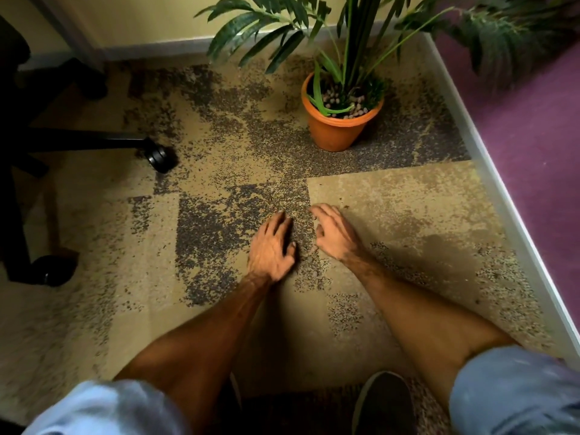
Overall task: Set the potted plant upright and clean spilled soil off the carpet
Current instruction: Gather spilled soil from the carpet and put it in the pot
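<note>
Together, left hand [272, 248] and right hand [333, 234] flank spilled soil [309, 262].

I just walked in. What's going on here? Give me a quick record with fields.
pot: upright on the carpet, near the wall
left hand: fingers down on the carpet
right hand: loosely cupped, beside the left
soil: small crumbs between the hands, hard to tell from the speckled carpet
chair wheel: left of pot, apart

Matt terracotta-look pot [340, 125] on rough, speckled carpet [392, 208].
</note>
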Demonstrator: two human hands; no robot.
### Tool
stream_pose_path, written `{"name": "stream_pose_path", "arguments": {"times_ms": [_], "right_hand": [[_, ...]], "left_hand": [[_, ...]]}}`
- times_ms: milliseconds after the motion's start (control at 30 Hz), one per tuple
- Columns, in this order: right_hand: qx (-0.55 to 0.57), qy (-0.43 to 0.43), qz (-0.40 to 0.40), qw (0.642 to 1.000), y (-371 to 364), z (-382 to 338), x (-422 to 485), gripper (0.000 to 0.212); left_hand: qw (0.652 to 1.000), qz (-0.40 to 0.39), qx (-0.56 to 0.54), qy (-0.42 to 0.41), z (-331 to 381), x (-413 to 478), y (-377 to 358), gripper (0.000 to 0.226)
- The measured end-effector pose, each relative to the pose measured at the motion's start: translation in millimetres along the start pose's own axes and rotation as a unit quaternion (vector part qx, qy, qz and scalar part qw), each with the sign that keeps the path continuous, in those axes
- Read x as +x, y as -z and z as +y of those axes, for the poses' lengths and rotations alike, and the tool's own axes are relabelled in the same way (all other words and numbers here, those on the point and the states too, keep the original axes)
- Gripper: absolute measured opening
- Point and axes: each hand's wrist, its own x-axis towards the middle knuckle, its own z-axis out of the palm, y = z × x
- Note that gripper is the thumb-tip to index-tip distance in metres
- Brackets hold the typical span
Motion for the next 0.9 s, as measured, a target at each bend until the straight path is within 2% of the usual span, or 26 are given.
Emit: {"name": "stream_pose_path", "arguments": {"times_ms": [100,267,467,567,633,700,800,900], "right_hand": [[-0.041,0.027,-0.063,0.997,-6.9,-5.8,5.0,0.079],[-0.069,0.071,0.009,0.995,-18.2,2.7,-29.9,0.062],[-0.088,0.129,0.018,0.988,-20.4,10.1,-73.5,0.049],[-0.047,0.09,0.059,0.993,-20.0,7.6,-82.8,0.045],[-0.031,0.042,0.079,0.996,-15.3,6.0,-79.7,0.043],[-0.033,0.026,0.048,0.998,-12.9,5.5,-73.0,0.049],[-0.065,0.057,-0.032,0.996,-18.9,-1.3,-71.8,0.066],[-0.074,0.063,-0.025,0.995,-30.2,-10.8,-81.4,0.055]], "left_hand": [[0.997,-0.071,-0.019,-0.032,-0.9,-8.4,-11.6,0.071],[0.992,-0.068,-0.067,-0.078,2.6,-38.9,-25.9,0.066],[0.993,-0.023,-0.085,-0.077,10.0,-56.3,-19.9,0.066],[0.991,0.001,-0.126,-0.046,9.6,-59.5,-12.2,0.064],[0.995,0.03,-0.089,-0.025,7.0,-61.0,-9.9,0.069],[0.999,0.017,-0.037,0.006,5.2,-63.5,-9.3,0.076],[1.0,-0.023,-0.009,0.017,5.8,-69.4,-12.2,0.075],[0.999,-0.013,-0.033,0.011,9.0,-68.8,-12.2,0.065]]}}
